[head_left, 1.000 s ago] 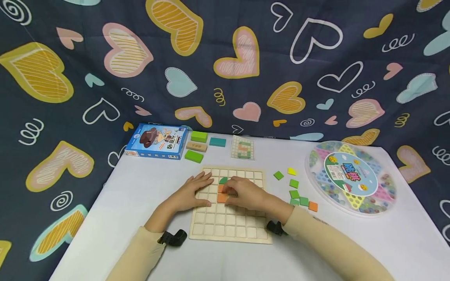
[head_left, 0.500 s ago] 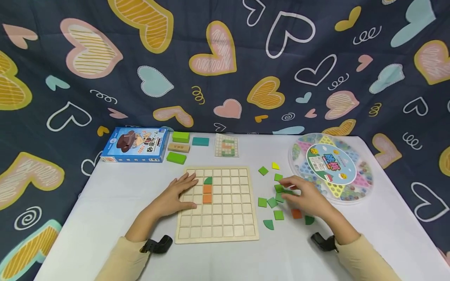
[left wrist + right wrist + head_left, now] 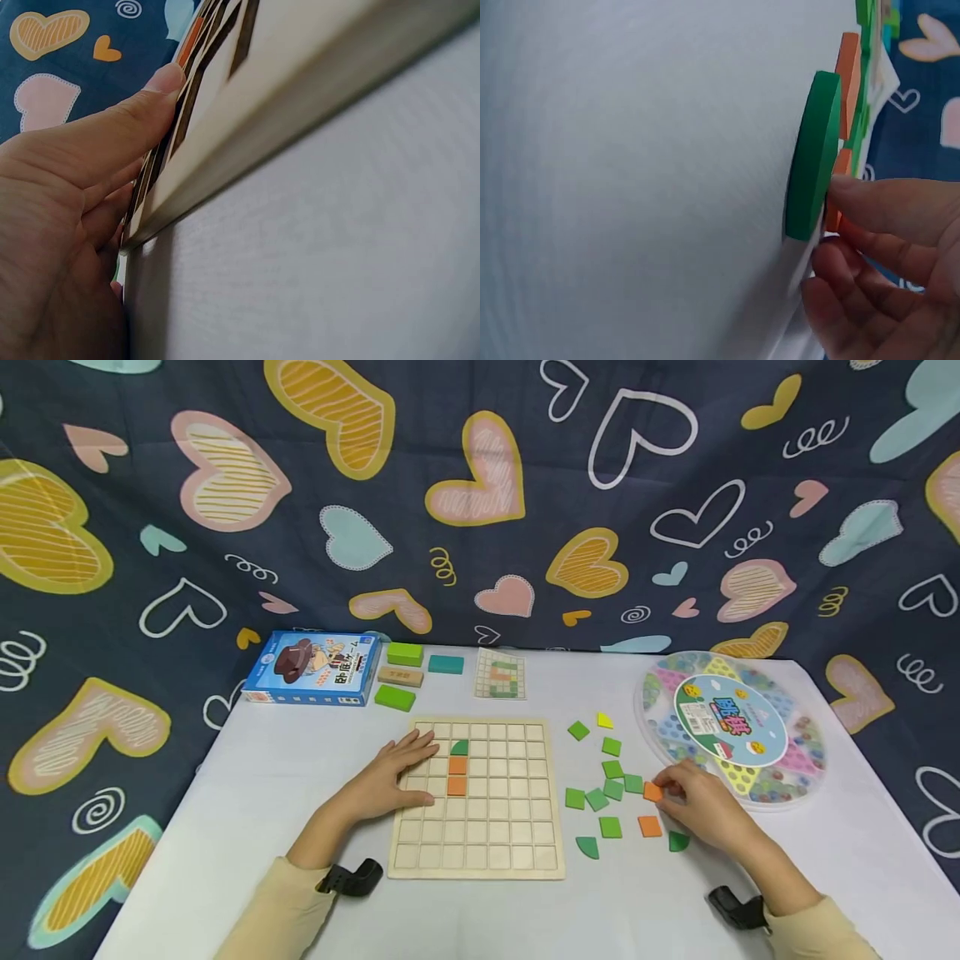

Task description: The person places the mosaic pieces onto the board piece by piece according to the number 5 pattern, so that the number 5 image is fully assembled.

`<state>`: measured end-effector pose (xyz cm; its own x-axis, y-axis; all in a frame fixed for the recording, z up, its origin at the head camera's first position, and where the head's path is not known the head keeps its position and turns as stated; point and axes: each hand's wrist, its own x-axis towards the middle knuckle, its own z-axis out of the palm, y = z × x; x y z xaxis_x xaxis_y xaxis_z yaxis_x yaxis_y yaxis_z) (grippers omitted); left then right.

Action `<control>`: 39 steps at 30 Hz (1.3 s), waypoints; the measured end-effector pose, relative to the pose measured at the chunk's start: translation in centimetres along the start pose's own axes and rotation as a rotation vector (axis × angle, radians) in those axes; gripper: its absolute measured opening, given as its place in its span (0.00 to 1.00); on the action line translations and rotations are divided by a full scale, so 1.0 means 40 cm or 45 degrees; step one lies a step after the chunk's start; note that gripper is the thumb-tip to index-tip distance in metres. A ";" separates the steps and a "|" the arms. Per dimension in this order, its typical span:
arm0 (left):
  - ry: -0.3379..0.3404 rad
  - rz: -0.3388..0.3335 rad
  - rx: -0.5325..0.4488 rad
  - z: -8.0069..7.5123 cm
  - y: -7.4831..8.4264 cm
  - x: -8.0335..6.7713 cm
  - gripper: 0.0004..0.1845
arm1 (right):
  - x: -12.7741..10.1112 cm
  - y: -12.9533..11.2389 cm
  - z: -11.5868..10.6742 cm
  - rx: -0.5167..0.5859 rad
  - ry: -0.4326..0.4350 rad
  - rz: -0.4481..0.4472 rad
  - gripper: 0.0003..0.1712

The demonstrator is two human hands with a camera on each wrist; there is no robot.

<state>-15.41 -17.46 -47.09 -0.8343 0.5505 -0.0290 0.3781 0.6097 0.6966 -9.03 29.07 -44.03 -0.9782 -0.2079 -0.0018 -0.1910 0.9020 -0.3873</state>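
My left hand (image 3: 386, 781) rests on the left edge of the wooden grid board (image 3: 498, 870), fingers and thumb spread; the left wrist view shows the thumb (image 3: 127, 124) over its rim. Set in the board are a green quarter-round tile (image 3: 460, 747) and two orange square tiles below it. At the right, my right hand (image 3: 701, 802) pinches an orange square tile (image 3: 653, 792) between thumb and fingers, low at the table. In the right wrist view part of this orange tile (image 3: 843, 166) shows behind a dark green quarter-round tile (image 3: 814, 157). Another orange square (image 3: 650, 827) lies nearby.
Several loose green tiles (image 3: 611, 827) and a yellow one (image 3: 604, 720) lie right of the board. Beyond them sits a round marble game case (image 3: 652, 727). At the back are a blue box (image 3: 311, 668), several coloured blocks (image 3: 395, 697) and a pattern card (image 3: 500, 674).
My right hand has left the board for the loose tiles at the right, then moved lower over them and taken hold of an orange square. The left hand stays on the board's edge.
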 end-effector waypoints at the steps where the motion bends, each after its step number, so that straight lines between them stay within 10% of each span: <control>1: -0.003 0.000 0.004 0.001 0.000 0.002 0.44 | -0.002 -0.003 -0.002 0.000 0.000 0.009 0.11; 8: -0.033 -0.003 0.006 -0.005 0.006 0.014 0.44 | 0.010 -0.084 -0.017 0.157 0.020 -0.015 0.14; 19: -0.144 0.019 0.023 -0.031 0.003 0.018 0.44 | 0.151 -0.273 0.075 0.420 -0.059 -0.360 0.13; 39: -0.131 0.006 -0.006 -0.028 -0.005 0.007 0.43 | 0.250 -0.432 0.172 0.141 -0.360 -0.607 0.14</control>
<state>-16.16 -18.06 -46.43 -0.7868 0.6093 -0.0988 0.3800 0.6043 0.7003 -14.94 8.79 -43.71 -0.7227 -0.6898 -0.0440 -0.5819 0.6415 -0.4999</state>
